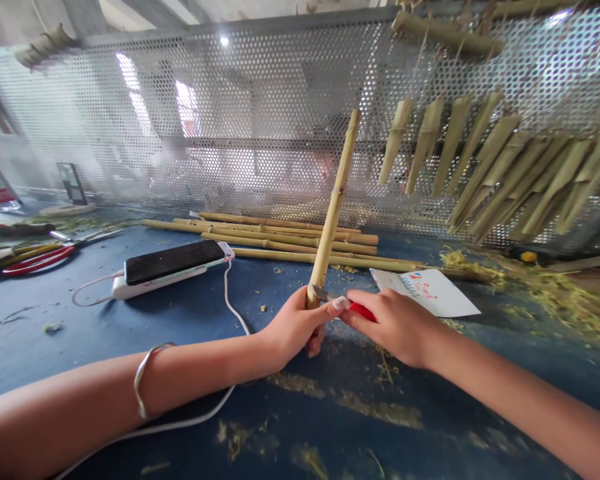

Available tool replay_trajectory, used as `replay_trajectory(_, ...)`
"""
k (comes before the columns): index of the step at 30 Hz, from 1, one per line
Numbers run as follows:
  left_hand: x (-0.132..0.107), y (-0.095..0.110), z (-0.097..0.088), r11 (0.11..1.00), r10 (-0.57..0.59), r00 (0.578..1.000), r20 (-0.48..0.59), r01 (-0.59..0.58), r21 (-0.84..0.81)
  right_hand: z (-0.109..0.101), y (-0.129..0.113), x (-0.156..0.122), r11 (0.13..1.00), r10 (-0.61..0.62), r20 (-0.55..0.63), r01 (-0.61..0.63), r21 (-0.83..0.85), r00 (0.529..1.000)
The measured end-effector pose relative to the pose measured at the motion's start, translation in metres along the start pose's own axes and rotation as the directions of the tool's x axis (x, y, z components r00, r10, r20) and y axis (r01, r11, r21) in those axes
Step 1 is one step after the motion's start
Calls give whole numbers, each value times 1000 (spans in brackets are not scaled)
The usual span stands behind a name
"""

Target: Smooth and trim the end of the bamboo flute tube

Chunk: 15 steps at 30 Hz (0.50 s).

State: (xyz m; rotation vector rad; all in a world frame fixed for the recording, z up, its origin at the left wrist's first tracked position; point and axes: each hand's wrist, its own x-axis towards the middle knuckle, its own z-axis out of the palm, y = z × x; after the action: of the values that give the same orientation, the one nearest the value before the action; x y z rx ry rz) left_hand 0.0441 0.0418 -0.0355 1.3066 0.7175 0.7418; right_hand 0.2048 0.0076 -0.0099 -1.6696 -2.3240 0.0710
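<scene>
1. Left hand (295,327): fingers curled narrow around the lower end of a bamboo stalk (333,213); thumb (340,303) extends toward the blade.
2. Right hand (395,327): fingers closed around the red handle of a knife (363,310).
3. Stalk: held above the table, tilted slightly from upright, top leaning away from the person. The knife blade (325,293) touches its lower end.
4. Table (30,347): blue surface, strewn with shavings (545,293), mostly at right.
5. Beyond the hands: loose bamboo poles (290,240) lie side by side. A paper card (425,292) lies just beyond the right hand.
6. Left of the hands: a phone (173,261) rests on a power bank (155,283), with a white cable (230,293) running toward the near edge. Red-handled pliers (37,261) lie further left.
7. Left wrist: thin bangle (143,377).
8. Background: split bamboo pieces (505,167) hang in a row before a perforated metal screen (230,87).
</scene>
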Motion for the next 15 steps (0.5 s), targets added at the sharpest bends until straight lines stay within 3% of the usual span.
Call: replay_trajectory(15,0,0,2,997,-59,998,-25,57,-44,5,-4,1,963,-23,-64,5,-271,998)
